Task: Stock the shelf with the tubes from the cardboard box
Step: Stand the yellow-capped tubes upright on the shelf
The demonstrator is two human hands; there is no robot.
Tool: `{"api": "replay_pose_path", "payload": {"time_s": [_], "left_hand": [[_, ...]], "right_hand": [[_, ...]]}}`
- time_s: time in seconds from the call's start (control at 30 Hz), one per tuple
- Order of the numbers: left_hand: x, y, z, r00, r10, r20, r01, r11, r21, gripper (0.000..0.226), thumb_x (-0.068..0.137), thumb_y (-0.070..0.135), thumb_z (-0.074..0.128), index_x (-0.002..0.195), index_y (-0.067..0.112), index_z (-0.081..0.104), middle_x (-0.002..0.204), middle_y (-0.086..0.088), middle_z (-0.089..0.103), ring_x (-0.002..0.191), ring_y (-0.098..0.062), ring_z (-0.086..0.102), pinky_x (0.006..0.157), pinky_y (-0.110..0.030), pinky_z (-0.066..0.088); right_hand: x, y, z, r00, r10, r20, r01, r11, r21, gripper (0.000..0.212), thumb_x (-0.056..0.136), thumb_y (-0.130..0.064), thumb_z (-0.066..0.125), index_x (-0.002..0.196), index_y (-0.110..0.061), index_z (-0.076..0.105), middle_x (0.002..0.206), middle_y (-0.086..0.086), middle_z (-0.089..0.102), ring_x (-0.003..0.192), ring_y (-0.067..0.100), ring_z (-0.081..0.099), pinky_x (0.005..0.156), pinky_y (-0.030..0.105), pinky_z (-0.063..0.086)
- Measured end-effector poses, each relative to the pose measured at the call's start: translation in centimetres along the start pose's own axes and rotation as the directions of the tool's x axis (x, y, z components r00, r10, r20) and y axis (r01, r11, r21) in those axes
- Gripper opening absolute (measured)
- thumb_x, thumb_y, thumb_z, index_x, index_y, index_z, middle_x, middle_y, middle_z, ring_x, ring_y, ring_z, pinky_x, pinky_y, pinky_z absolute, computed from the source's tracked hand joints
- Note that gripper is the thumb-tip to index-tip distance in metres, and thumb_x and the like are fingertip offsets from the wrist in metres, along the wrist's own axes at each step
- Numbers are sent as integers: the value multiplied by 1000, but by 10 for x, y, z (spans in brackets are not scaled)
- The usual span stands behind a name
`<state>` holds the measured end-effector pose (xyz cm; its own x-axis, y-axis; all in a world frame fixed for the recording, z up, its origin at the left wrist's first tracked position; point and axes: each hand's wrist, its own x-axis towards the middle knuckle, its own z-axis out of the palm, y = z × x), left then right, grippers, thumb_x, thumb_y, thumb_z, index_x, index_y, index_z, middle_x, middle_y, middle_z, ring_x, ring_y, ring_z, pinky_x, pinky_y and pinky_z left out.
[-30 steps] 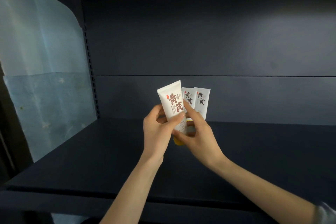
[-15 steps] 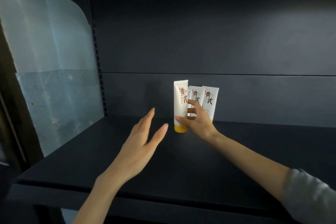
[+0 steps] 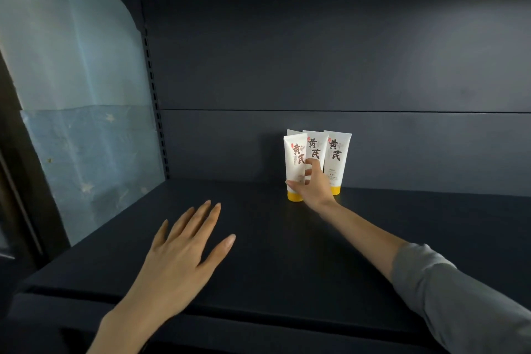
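Three white tubes with yellow caps stand cap-down near the back of the dark shelf (image 3: 287, 253). My right hand (image 3: 314, 185) grips the front left tube (image 3: 295, 164), thumb across its lower part, its cap resting on the shelf. Behind it stand a second tube (image 3: 315, 146) and a third tube (image 3: 336, 158) against the back panel; the edge of another tube peeks out behind the front one. My left hand (image 3: 184, 256) hovers flat and open over the shelf's front left, holding nothing. The cardboard box is out of view.
The shelf's back panel (image 3: 316, 66) is dark blue. A slotted upright (image 3: 153, 100) runs down the left rear corner. A pale blue side panel (image 3: 74, 95) closes the left side. The shelf's front lip (image 3: 230, 316) runs below my left hand.
My left hand let go of the tube and drew back toward the shelf front. My right hand carried the tube back and stood it beside the other tubes.
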<state>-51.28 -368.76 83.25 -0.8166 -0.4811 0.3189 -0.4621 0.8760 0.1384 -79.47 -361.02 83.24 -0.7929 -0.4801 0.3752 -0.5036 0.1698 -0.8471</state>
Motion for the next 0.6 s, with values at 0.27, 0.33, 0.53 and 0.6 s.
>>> {"api": "replay_pose_path", "payload": {"time_s": [0.27, 0.33, 0.53, 0.6], "left_hand": [[-1, 1, 3, 1000, 9, 27, -7, 998, -67, 69, 74, 72, -6, 135, 44, -20, 152, 23, -14, 136, 7, -13, 117, -30, -5], [-1, 2, 2, 999, 18, 30, -16, 997, -78, 68, 74, 72, -5, 135, 44, -20, 151, 24, -14, 134, 8, -13, 116, -29, -5], [4, 4, -2, 997, 70, 34, -67, 994, -90, 69, 75, 72, -5, 137, 45, -17, 153, 24, -11, 142, 2, -6, 117, -31, -3], [8, 5, -2, 996, 79, 50, -75, 994, -82, 75, 74, 73, -5, 143, 44, -11, 156, 22, -8, 144, -1, -5, 118, -32, -2]], "right_hand": [[2, 2, 1, 998, 59, -9, -59, 998, -31, 51, 83, -17, 71, 122, -11, 38, 119, 4, 53, 115, 22, 53, 84, 26, 45], [1, 2, -1, 998, 67, -11, -67, 997, -32, 51, 83, -17, 72, 121, -11, 39, 121, 6, 53, 113, 21, 54, 88, 29, 46], [-8, -9, -22, 997, 75, -8, -75, 995, -67, 56, 90, -31, 63, 133, -7, 36, 127, 7, 49, 115, 24, 52, 94, 36, 48], [-17, -12, -36, 999, 39, 32, -30, 969, -246, 52, 94, -38, 53, 135, -7, 39, 134, 8, 48, 114, 25, 52, 89, 38, 48]]}}
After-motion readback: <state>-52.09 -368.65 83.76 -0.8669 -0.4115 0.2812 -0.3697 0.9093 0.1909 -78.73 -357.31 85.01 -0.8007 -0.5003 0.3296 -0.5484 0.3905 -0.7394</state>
